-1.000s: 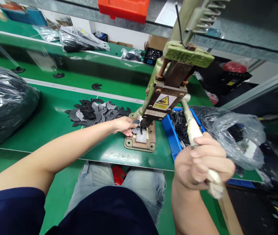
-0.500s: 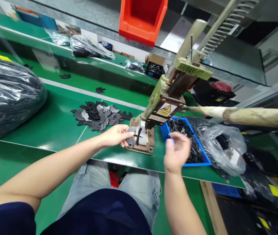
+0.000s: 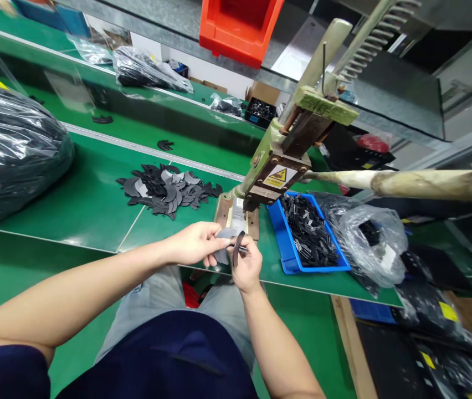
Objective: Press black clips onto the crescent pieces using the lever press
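My left hand is closed, pinching a flat grey curved piece between thumb and fingers. A thin black curved strip stands at that piece's right side, with a small dark part between them. My right hand is closed around the strip, its fingertips partly hidden behind it. Both hands meet just in front of the base of a green hand press. Left of the press lies a pile of black and grey crescent pieces.
Right of the press, a blue bin holds many small black parts. The press's long handle reaches out to the right. A clear plastic bag lies beyond the bin. A large bag of black pieces sits far left, and an orange bin overhead.
My right hand has moved left from beside the blue bin to the piece in my left hand. The grey piece and strip have come slightly nearer to me, off the press base.
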`<state>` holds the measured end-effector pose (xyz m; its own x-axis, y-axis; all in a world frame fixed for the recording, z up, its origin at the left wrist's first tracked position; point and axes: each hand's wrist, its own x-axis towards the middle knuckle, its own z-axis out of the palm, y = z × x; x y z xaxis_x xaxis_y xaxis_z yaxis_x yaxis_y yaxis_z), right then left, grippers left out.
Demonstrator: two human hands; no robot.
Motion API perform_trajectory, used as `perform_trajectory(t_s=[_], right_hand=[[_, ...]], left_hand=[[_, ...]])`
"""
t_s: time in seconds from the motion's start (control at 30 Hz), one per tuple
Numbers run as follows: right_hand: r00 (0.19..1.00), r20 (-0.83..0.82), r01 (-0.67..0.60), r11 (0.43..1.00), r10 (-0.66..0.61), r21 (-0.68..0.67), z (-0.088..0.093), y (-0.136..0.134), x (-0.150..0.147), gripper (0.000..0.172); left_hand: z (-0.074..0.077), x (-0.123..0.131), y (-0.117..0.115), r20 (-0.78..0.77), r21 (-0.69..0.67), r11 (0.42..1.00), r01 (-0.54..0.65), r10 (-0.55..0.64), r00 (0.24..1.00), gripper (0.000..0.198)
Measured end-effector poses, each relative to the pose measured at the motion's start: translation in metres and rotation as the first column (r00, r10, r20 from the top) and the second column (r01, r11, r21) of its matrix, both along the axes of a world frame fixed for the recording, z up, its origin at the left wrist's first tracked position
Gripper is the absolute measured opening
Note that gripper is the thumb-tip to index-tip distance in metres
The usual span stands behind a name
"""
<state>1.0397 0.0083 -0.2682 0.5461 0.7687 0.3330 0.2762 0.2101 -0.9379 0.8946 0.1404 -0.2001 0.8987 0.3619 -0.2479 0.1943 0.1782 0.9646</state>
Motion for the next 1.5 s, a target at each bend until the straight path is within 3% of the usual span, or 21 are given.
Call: perform_trajectory(t_s=[0.13, 0.33, 0.47, 0.63, 0.87, 1.07, 1.13, 1.2, 1.27, 1.3, 1.4, 1.5], right_hand=[[1.0, -0.012, 0.023, 1.0, -0.023, 0.007, -0.005, -0.005, -0.005, 0.023], [0.995, 0.03, 0.093, 0.995, -0.094, 0.04, -0.006, -0.007, -0.006, 0.02], [0.994, 0.061, 0.084, 0.995, -0.087, 0.054, -0.01, -0.009, -0.003, 0.019], [0.992, 0.104, 0.061, 0.997, -0.065, 0.044, -0.012, -0.013, -0.002, 0.014], [0.971, 0.222, 0.086, 0.996, -0.093, 0.037, -0.01, -0.012, -0.007, 0.008], [0.904, 0.427, 0.038, 0.999, -0.033, -0.003, 0.003, -0.014, 0.006, 0.014], [0.866, 0.5, 0.003, 1.0, 0.003, -0.01, 0.009, -0.016, 0.012, 0.015], [0.828, 0.56, -0.014, 1.0, 0.022, -0.018, 0.013, -0.018, 0.015, 0.014], [0.794, 0.608, -0.019, 1.0, 0.029, -0.022, 0.014, -0.018, 0.016, 0.012], [0.778, 0.628, -0.024, 0.999, 0.033, -0.023, 0.015, -0.018, 0.017, 0.011], [0.739, 0.672, -0.05, 0.999, 0.05, -0.019, 0.016, -0.018, 0.016, 0.009], [0.714, 0.698, -0.087, 0.996, 0.064, -0.002, 0.019, -0.02, 0.016, 0.011]], left_hand=[[0.0, 0.004, -0.001, -0.041, -0.093, 0.995, 0.048, -0.052, 0.998, 0.054], [0.016, 0.006, -0.008, -0.042, 0.143, 0.99, 0.014, -0.008, 0.999, 0.042], [0.025, 0.005, -0.006, -0.039, 0.163, 0.986, 0.03, -0.024, 0.999, 0.04], [0.022, 0.003, -0.006, -0.062, 0.144, 0.989, 0.031, -0.022, 0.998, 0.04], [0.018, 0.013, 0.004, -0.085, -0.035, 0.988, 0.148, -0.151, 0.985, 0.047], [0.005, 0.007, 0.016, -0.118, 0.163, 0.982, 0.097, -0.078, 0.99, 0.046], [0.006, 0.002, 0.015, -0.068, 0.357, 0.934, -0.019, 0.046, 0.997, 0.04], [0.009, -0.002, 0.01, 0.055, 0.575, 0.804, -0.149, 0.144, 0.988, 0.033], [0.013, -0.004, 0.004, 0.155, 0.716, 0.671, -0.194, 0.119, 0.981, 0.028], [0.014, -0.004, 0.002, 0.168, 0.749, 0.638, -0.179, 0.079, 0.983, 0.027], [0.009, -0.001, -0.001, 0.158, 0.759, 0.636, -0.139, 0.027, 0.987, 0.033], [-0.004, 0.001, 0.001, 0.143, 0.687, 0.704, -0.181, 0.113, 0.983, 0.033]])
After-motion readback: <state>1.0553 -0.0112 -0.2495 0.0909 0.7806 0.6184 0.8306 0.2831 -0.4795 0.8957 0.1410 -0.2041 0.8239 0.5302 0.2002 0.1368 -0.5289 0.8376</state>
